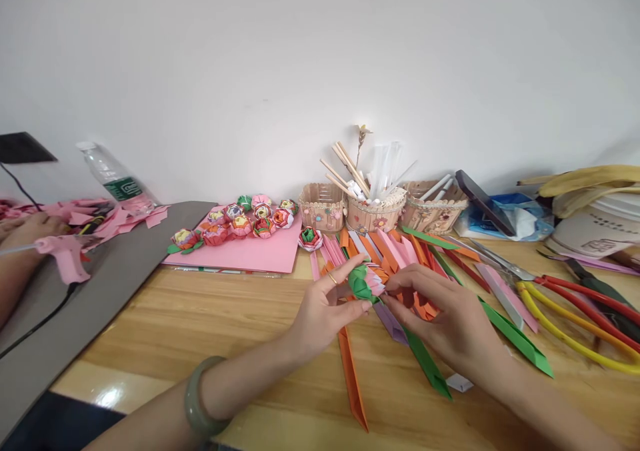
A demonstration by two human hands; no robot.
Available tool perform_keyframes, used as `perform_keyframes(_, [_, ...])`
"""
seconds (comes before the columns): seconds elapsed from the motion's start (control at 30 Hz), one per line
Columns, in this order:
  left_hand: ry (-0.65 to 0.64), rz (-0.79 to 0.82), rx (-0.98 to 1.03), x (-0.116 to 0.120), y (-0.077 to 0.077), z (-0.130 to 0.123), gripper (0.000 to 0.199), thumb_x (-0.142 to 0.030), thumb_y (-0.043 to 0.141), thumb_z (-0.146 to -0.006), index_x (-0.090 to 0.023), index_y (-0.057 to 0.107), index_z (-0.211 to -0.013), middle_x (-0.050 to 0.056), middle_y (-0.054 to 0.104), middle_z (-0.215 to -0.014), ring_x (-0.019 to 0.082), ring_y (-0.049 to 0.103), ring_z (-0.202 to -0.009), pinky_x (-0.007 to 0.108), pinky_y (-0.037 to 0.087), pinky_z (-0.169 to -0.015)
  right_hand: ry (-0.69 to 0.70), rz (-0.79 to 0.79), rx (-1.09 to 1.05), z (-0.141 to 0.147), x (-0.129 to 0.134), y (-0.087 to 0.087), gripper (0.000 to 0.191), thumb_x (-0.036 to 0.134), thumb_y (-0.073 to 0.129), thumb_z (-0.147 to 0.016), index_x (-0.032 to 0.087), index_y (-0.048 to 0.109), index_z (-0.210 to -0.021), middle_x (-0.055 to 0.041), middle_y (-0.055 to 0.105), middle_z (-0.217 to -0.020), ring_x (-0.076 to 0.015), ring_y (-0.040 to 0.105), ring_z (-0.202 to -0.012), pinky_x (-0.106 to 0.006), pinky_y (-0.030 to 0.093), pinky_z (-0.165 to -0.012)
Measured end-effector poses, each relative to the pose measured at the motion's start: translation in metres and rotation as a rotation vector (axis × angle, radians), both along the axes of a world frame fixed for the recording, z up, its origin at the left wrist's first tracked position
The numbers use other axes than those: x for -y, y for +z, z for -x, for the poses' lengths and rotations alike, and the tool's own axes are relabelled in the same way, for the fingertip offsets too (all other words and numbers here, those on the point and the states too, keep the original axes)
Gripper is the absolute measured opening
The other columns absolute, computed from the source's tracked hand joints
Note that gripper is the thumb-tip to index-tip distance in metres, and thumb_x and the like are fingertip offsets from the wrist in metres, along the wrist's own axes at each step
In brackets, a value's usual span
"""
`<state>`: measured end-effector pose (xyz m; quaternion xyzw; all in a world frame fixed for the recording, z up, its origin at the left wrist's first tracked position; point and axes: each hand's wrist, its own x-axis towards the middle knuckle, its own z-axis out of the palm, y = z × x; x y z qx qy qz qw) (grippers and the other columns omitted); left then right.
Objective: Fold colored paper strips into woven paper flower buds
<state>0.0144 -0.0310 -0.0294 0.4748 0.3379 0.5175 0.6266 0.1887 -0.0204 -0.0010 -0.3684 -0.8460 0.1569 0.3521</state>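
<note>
A small folded paper flower (pixel 366 282), green on its left side and pink on its right, is held above the wooden table. My left hand (pixel 325 311), with a ring and a bangle at the wrist, pinches its green side between thumb and fingers. From the right, the fingertips of my right hand (pixel 443 311) are closed on the flower's pink edge. Folded paper strips (pixel 353 371) in orange, green, pink and purple lie spread beneath and behind both hands. Another paper flower (pixel 310 238) sits just behind, left of the strips.
Finished flowers rest on a pink sheet (pixel 260 256). Decorated baskets (pixel 323 214) stand by the wall. Scissors (pixel 550 284) with red and yellow handles lie right. At left are a bottle (pixel 117 181), a pink glue gun (pixel 65 256) and another person's arm (pixel 23 254).
</note>
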Motion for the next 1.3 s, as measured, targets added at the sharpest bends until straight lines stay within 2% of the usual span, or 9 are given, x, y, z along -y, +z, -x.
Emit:
perform_keyframes(0.13, [-0.008,-0.023,-0.016,-0.0007,-0.0009,0.0006,0.06,-0.017,0.068,-0.066,-0.022,0.049,-0.123,0.007,0.058,-0.12,0.02,0.056,-0.101,0.027,0.047,-0.079,-0.043,0.092,0.012,-0.0005,-0.002,0.0003,0.004,0.018,0.052,-0.082,0.021,0.055,-0.082,-0.0001,0.059,-0.073,-0.0114,0.05,-0.058,-0.024,0.039,-0.051])
perform_keyframes(0.3, [-0.024,-0.044,-0.016,-0.0018,-0.0007,0.0017,0.062,-0.02,0.069,-0.066,-0.022,0.048,-0.124,0.007,0.063,-0.112,0.021,0.056,-0.102,0.031,0.045,-0.086,-0.036,0.14,-0.05,0.0002,-0.0014,0.0039,0.005,0.023,0.053,-0.082,0.02,0.057,-0.081,-0.001,0.061,-0.073,-0.0128,0.053,-0.061,-0.024,0.042,-0.055])
perform_keyframes(0.4, [-0.009,-0.049,-0.037,-0.0017,0.0005,0.0021,0.062,-0.021,0.07,-0.065,-0.023,0.049,-0.123,0.007,0.06,-0.118,0.022,0.056,-0.104,0.033,0.045,-0.087,-0.031,0.171,-0.072,0.0007,-0.0011,0.0059,0.005,0.023,0.054,-0.081,0.02,0.056,-0.079,-0.0012,0.062,-0.072,-0.0142,0.056,-0.065,-0.026,0.044,-0.058])
perform_keyframes(0.53, [0.01,-0.05,-0.07,-0.0013,0.0015,0.0021,0.06,-0.021,0.07,-0.065,-0.024,0.051,-0.122,0.006,0.055,-0.124,0.023,0.054,-0.106,0.032,0.046,-0.084,-0.027,0.197,-0.035,0.0008,-0.0007,0.0081,0.008,0.021,0.055,-0.081,0.02,0.055,-0.073,0.0002,0.06,-0.066,-0.0137,0.055,-0.06,-0.025,0.042,-0.054])
perform_keyframes(0.63, [0.008,-0.031,-0.076,-0.0012,0.0016,0.0019,0.06,-0.02,0.07,-0.065,-0.025,0.051,-0.122,0.006,0.054,-0.124,0.023,0.055,-0.103,0.03,0.048,-0.079,0.0,0.156,-0.006,-0.0003,-0.0004,0.0087,0.007,0.02,0.055,-0.081,0.02,0.056,-0.073,-0.0004,0.06,-0.068,-0.0136,0.055,-0.062,-0.026,0.043,-0.056])
perform_keyframes(0.77, [0.019,-0.034,-0.087,-0.0005,0.0026,0.0015,0.059,-0.018,0.069,-0.065,-0.025,0.052,-0.121,0.005,0.053,-0.125,0.022,0.055,-0.104,0.028,0.048,-0.079,0.047,0.023,0.026,-0.0024,0.0,0.0069,0.006,0.018,0.053,-0.082,0.019,0.057,-0.078,-0.0022,0.06,-0.074,-0.0134,0.055,-0.064,-0.026,0.044,-0.059])
perform_keyframes(0.93, [0.024,-0.01,-0.079,0.0003,0.0047,0.0006,0.059,-0.017,0.068,-0.065,-0.026,0.052,-0.121,0.005,0.051,-0.128,0.02,0.057,-0.097,0.025,0.05,-0.071,0.07,-0.103,0.055,-0.003,0.0012,0.0027,0.008,0.015,0.052,-0.082,0.02,0.058,-0.083,-0.0037,0.061,-0.079,-0.0138,0.056,-0.067,-0.026,0.045,-0.059])
perform_keyframes(1.13, [0.037,0.01,-0.075,-0.0001,0.0051,0.0005,0.057,-0.019,0.069,-0.065,-0.024,0.053,-0.12,0.006,0.057,-0.12,0.019,0.058,-0.092,0.025,0.05,-0.069,0.04,-0.016,0.008,0.0007,0.0,0.0022,0.011,0.014,0.052,-0.081,0.02,0.06,-0.085,-0.003,0.064,-0.077,-0.0137,0.06,-0.067,-0.025,0.048,-0.06])
perform_keyframes(1.3, [0.056,-0.013,-0.084,0.0,0.0047,0.0001,0.055,-0.018,0.069,-0.065,-0.024,0.054,-0.118,0.005,0.051,-0.127,0.021,0.057,-0.099,0.025,0.05,-0.069,-0.017,-0.026,0.016,0.0029,0.0016,0.0021,0.008,0.016,0.053,-0.08,0.02,0.06,-0.082,-0.0028,0.065,-0.074,-0.0135,0.06,-0.063,-0.025,0.048,-0.056])
